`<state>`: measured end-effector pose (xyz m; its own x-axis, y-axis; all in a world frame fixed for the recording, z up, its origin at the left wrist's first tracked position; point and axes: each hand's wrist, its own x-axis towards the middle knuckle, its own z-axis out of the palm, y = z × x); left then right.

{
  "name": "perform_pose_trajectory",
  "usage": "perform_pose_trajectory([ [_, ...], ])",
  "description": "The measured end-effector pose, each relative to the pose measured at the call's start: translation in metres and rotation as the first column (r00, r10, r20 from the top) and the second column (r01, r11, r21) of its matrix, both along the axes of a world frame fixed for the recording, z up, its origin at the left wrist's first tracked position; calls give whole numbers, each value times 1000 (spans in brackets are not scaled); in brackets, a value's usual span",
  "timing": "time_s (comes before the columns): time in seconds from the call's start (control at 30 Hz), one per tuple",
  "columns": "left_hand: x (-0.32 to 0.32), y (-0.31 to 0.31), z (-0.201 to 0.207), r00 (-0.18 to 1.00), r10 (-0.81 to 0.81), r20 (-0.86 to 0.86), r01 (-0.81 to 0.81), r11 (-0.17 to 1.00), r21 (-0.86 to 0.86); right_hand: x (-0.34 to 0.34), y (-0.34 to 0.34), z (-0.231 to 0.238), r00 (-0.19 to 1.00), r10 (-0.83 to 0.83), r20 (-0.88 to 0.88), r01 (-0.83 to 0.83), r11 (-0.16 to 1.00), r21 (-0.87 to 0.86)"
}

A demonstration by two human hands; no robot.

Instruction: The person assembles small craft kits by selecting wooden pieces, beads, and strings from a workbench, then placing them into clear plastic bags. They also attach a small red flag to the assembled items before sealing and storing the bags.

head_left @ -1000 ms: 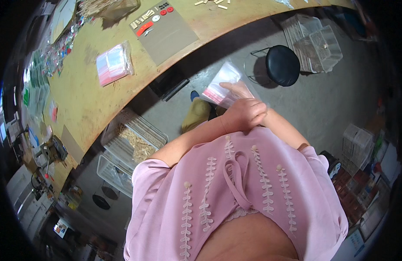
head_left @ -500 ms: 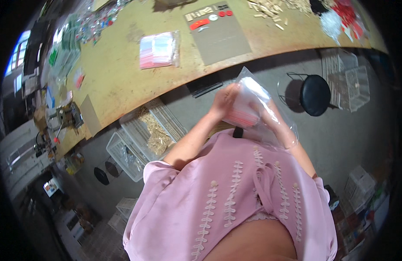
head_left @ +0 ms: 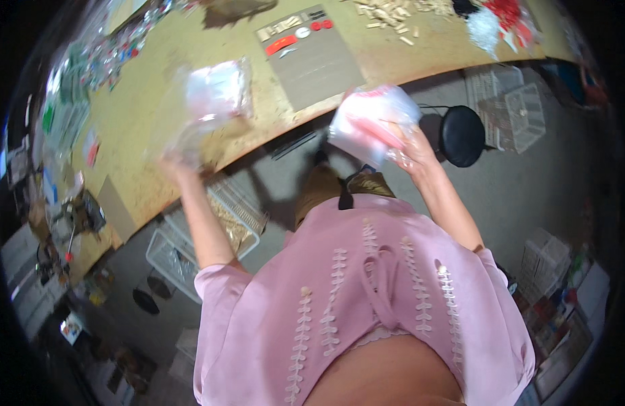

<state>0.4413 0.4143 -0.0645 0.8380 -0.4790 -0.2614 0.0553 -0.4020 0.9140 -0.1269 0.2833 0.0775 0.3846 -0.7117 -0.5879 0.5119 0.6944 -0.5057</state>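
My right hand (head_left: 412, 147) is closed around a stack of clear plastic bags (head_left: 368, 125) with pinkish-red edges, held out past the table's front edge. My left hand (head_left: 179, 168) is at the table's front edge on the left, smeared by motion. Blurred see-through film, seemingly a clear plastic bag (head_left: 191, 143), trails from its fingers. Just beyond it on the table lies another packet of pink-edged bags (head_left: 219, 91). To the right of that packet is a grey-brown board (head_left: 319, 78) with small wooden pieces, red parts and a white disc along its far end.
Wooden pieces (head_left: 387, 15) and white and red heaps (head_left: 483, 32) lie at the table's far right; bagged parts (head_left: 72, 101) lie at the left. A black round stool (head_left: 461, 137) and plastic crates (head_left: 525, 111) stand right. More crates (head_left: 174, 254) sit below the left arm.
My hands have moved apart: the left swung left to the table edge with clear film, the right keeps the pink-edged stack. The loose clear bag around my right wrist is gone.
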Motion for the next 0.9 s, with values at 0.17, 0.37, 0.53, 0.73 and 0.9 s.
perform_pose_trajectory([
  [0.17, 89, 72, -66, 864, 378, -332, -429, 899, -93, 8, -36, -20, 999, -18, -36, 15, 998, -69],
  [0.37, -62, 11, 8, 833, 377, 405, -480, 857, 189, -29, -62, -25, 968, -86, -235, 38, 979, -202],
  [0.53, -209, -43, 1, 912, -122, 391, 134, 991, -2, -70, -105, -53, 939, -99, -331, 33, 980, -198],
  [0.73, -360, -131, 8, 637, -700, 324, 748, 662, -40, -105, -195, -94, 753, 219, -621, -372, 920, -127],
  [0.9, -443, -202, 26, 412, -771, 486, 869, 493, 46, -96, -278, -142, 391, 584, -711, -875, 474, -92],
])
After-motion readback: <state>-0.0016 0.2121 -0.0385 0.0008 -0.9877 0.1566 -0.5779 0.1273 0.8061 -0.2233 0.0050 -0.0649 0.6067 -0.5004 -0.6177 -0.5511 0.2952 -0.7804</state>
